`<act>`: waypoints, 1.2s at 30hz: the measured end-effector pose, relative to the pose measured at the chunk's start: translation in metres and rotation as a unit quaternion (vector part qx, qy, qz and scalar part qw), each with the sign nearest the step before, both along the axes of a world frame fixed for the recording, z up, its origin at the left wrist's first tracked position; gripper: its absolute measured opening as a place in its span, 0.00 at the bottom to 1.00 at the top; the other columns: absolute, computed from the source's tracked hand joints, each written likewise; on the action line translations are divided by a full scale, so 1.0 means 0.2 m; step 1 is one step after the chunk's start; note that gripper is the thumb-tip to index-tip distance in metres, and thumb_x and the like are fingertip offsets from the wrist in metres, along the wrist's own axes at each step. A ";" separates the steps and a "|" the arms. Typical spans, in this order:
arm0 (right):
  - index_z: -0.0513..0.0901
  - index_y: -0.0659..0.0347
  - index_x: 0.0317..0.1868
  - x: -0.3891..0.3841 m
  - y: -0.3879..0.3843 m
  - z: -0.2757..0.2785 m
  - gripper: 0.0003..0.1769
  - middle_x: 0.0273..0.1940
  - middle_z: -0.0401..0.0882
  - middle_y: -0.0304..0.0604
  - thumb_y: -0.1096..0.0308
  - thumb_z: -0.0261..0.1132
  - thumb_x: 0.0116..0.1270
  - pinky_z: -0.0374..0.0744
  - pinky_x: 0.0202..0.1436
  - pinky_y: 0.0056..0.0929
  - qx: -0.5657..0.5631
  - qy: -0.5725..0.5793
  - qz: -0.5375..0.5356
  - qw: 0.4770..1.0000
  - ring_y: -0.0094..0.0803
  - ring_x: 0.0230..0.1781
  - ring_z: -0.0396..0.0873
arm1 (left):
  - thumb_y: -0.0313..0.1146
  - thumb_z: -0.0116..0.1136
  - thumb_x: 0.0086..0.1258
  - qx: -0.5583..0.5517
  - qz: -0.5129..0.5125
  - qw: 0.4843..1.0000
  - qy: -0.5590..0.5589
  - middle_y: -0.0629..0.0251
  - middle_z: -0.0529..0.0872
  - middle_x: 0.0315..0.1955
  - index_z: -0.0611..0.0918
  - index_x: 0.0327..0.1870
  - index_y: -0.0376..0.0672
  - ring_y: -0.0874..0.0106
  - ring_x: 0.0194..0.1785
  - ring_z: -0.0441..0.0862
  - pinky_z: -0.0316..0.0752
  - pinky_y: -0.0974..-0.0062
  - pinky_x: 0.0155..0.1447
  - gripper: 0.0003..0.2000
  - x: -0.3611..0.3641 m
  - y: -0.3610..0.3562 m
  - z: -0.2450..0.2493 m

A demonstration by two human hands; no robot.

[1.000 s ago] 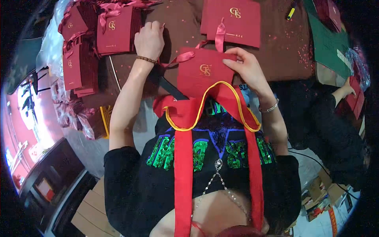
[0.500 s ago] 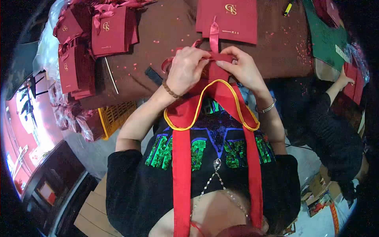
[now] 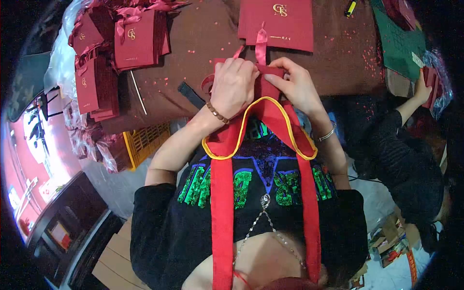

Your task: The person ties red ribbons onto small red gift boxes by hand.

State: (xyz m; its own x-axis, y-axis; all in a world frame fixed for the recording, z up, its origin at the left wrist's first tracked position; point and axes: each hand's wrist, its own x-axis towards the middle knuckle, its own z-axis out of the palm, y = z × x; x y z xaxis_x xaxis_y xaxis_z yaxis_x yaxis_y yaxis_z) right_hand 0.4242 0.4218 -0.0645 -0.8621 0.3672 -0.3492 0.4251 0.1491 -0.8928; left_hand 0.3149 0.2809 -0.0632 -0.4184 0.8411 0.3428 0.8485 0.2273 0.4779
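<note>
Between my two hands is a dark red bag [image 3: 268,89] with a satin ribbon [image 3: 261,46] rising from its top. My left hand [image 3: 235,84] grips its left side, fingers curled and mostly hidden behind the back of the hand. My right hand [image 3: 295,83] pinches the bag's upper right edge between thumb and fingers. Just beyond them lie flat red bags [image 3: 277,24] with gold lettering. A red apron [image 3: 222,140] with yellow trim hangs below my hands.
Stacks of red ribboned bags [image 3: 135,41] stand at the left of the brown-covered table [image 3: 193,29]. A thin white stick [image 3: 138,92], a dark strap [image 3: 191,94] and a yellow marker [image 3: 351,8] lie on it. At right, a co-worker's hand [image 3: 422,89] holds something red.
My left hand has turned and shifted slightly down and right along the bag, while my right hand stays nearly in place. The co-worker's hand at right has moved slightly up.
</note>
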 end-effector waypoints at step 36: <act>0.76 0.66 0.42 0.09 -0.12 -0.03 0.10 0.38 0.78 0.46 0.75 0.61 0.60 0.77 0.41 0.27 0.102 0.146 0.000 0.984 0.30 0.39 0.78 | 0.37 0.57 0.61 -0.199 -0.150 0.950 -0.190 0.59 0.79 0.26 0.82 0.32 0.40 0.63 0.35 0.77 0.70 0.67 0.42 0.09 -0.23 0.06 0.16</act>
